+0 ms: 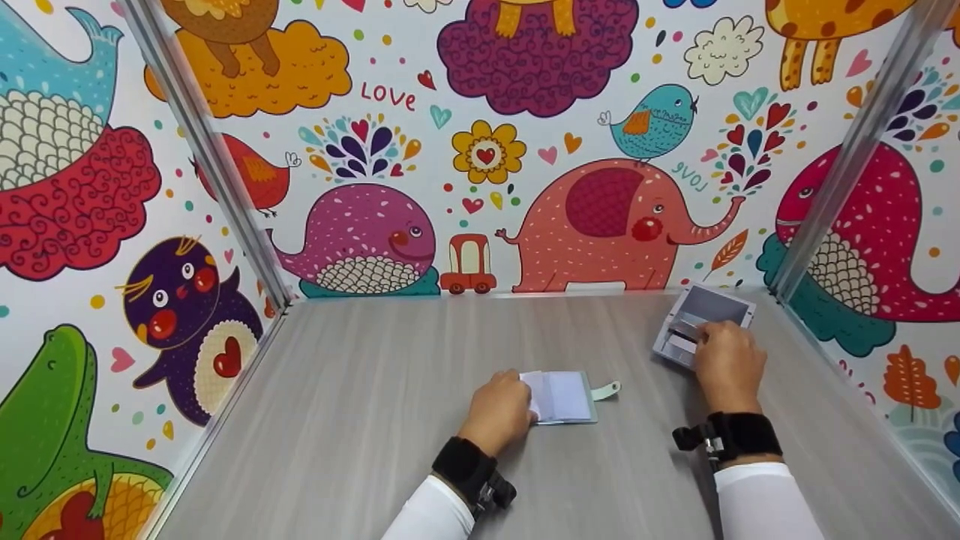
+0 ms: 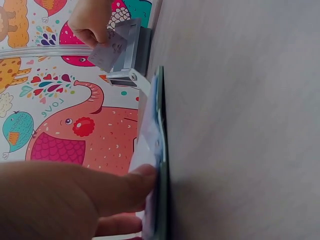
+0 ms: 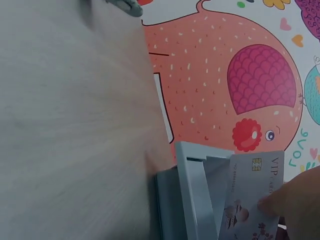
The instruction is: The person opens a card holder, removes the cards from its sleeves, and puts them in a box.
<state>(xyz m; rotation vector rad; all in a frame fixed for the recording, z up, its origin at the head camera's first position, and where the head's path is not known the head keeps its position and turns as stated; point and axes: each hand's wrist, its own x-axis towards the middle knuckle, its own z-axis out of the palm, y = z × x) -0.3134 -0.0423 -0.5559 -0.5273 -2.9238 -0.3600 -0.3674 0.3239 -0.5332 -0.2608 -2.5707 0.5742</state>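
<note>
My right hand (image 1: 729, 366) pinches a VIP card (image 3: 252, 192) with a chip and a flower print, over a grey box (image 1: 714, 301) at the back right of the table. Part of the card stands in front of the box's opening in the right wrist view. A card holder (image 1: 571, 396) lies spread open in the middle of the table, with pale clear sleeves and a strap with a snap (image 1: 607, 390) pointing right. My left hand (image 1: 501, 409) holds its left edge, thumb on the sleeves; the other fingers are partly hidden.
A wood-grain table (image 1: 360, 420) fills the floor of a booth. Printed cartoon walls (image 1: 375, 150) rise at the back and both sides, with metal posts (image 1: 217, 165) at the corners. The box stands close to the back wall.
</note>
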